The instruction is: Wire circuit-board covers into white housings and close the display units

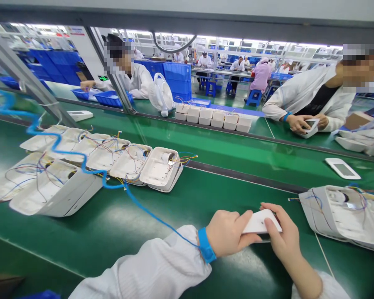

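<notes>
Support is given from two sides to a flat white smooth-faced piece (258,223), apparently of plastic, which is held over the glossy green work surface (137,245), right of centre in the view. Its left end is gripped by the left hand (226,232), whose digits are closed to a narrow gap, one being laid along the upper side and another set at the lower edge. The opposite end is held by the right hand (282,232), which is curved round the piece, with the thumb rested on the white face and fingertips brought to the far edge; it is opened only about as far as the piece requires. What is touched underneath cannot be told. By this double hold the piece is probably kept steady, its white face being turned upward.

A flat blue wrist strap (206,246) is worn on the left wrist, and a thin blue cord (143,208) is run from it across the bench, probably for grounding. At the left, shallow white plastic housings (160,168) are lined up open side up, presumably so that their thin coloured wires (188,157) are not pinched. Similar wired white housings (347,222) are grouped beyond the right hand
</notes>
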`<state>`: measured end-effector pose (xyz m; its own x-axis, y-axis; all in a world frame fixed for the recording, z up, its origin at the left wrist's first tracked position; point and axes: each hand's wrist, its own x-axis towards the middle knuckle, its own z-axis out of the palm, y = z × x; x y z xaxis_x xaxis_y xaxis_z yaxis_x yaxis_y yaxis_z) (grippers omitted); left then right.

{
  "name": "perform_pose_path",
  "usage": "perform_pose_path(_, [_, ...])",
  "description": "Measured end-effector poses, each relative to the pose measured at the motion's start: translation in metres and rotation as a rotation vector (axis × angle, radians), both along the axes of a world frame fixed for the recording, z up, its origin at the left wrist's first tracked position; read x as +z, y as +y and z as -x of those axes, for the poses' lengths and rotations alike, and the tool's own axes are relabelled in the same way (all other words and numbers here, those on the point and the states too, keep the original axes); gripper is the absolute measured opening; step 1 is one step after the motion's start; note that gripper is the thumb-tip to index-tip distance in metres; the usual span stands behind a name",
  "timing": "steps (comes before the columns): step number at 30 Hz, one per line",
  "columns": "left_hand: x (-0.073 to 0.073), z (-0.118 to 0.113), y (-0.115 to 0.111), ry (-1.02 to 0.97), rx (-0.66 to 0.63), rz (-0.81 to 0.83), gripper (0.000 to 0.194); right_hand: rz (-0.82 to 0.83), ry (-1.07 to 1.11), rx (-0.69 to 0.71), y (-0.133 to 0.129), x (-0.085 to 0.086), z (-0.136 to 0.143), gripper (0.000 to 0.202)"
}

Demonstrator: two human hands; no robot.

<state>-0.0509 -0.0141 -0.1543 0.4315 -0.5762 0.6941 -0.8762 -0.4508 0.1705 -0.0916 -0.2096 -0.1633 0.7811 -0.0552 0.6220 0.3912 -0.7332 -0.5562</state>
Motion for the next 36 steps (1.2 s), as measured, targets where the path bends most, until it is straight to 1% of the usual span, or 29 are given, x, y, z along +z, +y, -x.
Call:
perform_pose_path(4, [-0.003, 0.002, -0.003, 0.017, -0.004, 0.018, 0.066, 0.073, -0.014, 0.002, -0.004, 0.004, 0.001, 0.026])
perform_pose_path(8, [-0.004, 0.007, -0.005, 0.066, -0.012, 0.044, 0.072, 0.143, -0.01, 0.013, -0.008, 0.014, 0.003, 0.026])
perform_pose_path(12, [-0.002, 0.01, -0.004, 0.121, -0.047, 0.038, 0.071, 0.164, 0.009, 0.016, -0.007, 0.024, 0.004, 0.025])
perform_pose_path(15, [-0.001, 0.011, -0.004, 0.123, -0.052, 0.046, 0.072, 0.161, 0.015, 0.019, -0.005, 0.028, 0.005, 0.025])
perform_pose_path(19, [-0.002, 0.012, -0.002, 0.112, -0.049, 0.049, 0.071, 0.142, 0.011, 0.033, -0.006, 0.024, 0.003, 0.025])
perform_pose_path(24, [-0.002, 0.005, 0.0, 0.098, -0.058, 0.001, 0.06, 0.075, 0.011, 0.055, -0.008, 0.008, -0.003, 0.025])
perform_pose_path(26, [0.0, -0.001, 0.002, 0.188, -0.076, -0.005, 0.056, 0.013, 0.04, 0.064, -0.007, 0.001, -0.005, 0.03])
perform_pose_path(29, [0.004, -0.009, 0.004, 0.472, -0.118, 0.05, 0.04, -0.071, 0.1, 0.059, -0.004, -0.007, -0.008, 0.045])
perform_pose_path(30, [0.005, -0.011, 0.005, 0.565, -0.116, 0.097, 0.034, -0.067, 0.126, 0.044, -0.004, -0.009, -0.009, 0.049])
perform_pose_path(32, [0.007, -0.014, 0.005, 0.702, -0.094, 0.205, 0.028, -0.011, 0.185, 0.006, -0.004, -0.01, -0.012, 0.049])
perform_pose_path(34, [0.007, -0.014, 0.005, 0.772, -0.086, 0.27, 0.029, 0.058, 0.227, -0.002, -0.007, -0.009, -0.015, 0.047])
perform_pose_path(36, [0.006, -0.012, 0.005, 0.8, -0.111, 0.274, 0.032, 0.094, 0.236, 0.018, -0.01, -0.005, -0.016, 0.047])
